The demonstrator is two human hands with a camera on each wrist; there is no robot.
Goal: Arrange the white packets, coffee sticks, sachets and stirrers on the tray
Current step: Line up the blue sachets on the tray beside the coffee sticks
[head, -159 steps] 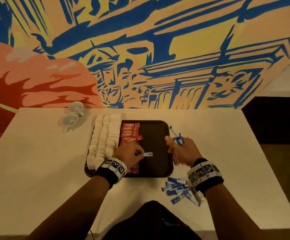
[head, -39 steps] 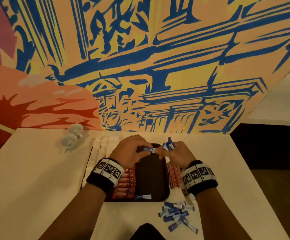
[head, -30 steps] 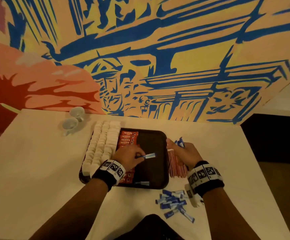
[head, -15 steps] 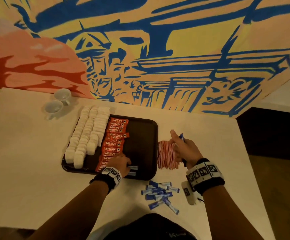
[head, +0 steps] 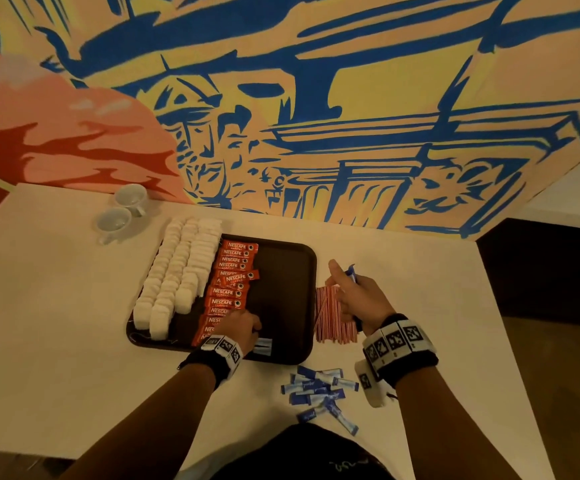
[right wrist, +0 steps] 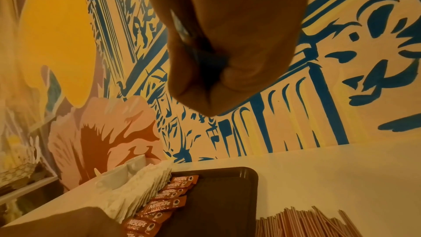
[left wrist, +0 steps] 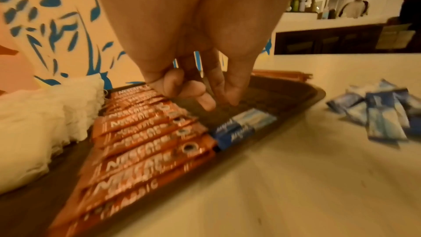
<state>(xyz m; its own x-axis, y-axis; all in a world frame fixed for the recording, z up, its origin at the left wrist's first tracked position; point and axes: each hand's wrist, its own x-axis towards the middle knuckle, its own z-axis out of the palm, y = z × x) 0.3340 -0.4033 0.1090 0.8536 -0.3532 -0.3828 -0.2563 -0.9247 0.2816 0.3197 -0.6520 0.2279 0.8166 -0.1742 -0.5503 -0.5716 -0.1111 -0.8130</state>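
Head view, near to far. Closest, at 5 o'clock on the surface [head: 56,341], a loose heap of blue sachets [head: 319,388] lies off the tray, not yet sorted. Just beyond, the dark tray [head: 281,289] holds two blue sachets [head: 263,344] side by side at its near edge, right of the orange coffee sticks [head: 227,292]. Left hand [head: 241,327] hovers over that spot; left wrist view shows its grip apart, fingers [left wrist: 200,95] loosely curled above the placed pair, holding nothing, not touching them.

Right hand [head: 357,296] sits at 3 o'clock over the red-striped stirrers [head: 333,317], which lie on the surface just beside the tray's right rim. Its grip is clamped on a few blue sachets, ends poking out at top [head: 352,273].

Farther in, coffee sticks run in a column toward 12 o'clock, one lying crooked mid-column; white packets [head: 177,271] fill the tray's left side in three rows. Two small cups [head: 122,211] stand at 11 o'clock, well apart from the tray.

Step in hand, by my reading: starting the sachet column, early on. Next move likely calls for passing a sachet from right hand to left and laying it just beyond the pair, parallel. Stirrers remain for later.
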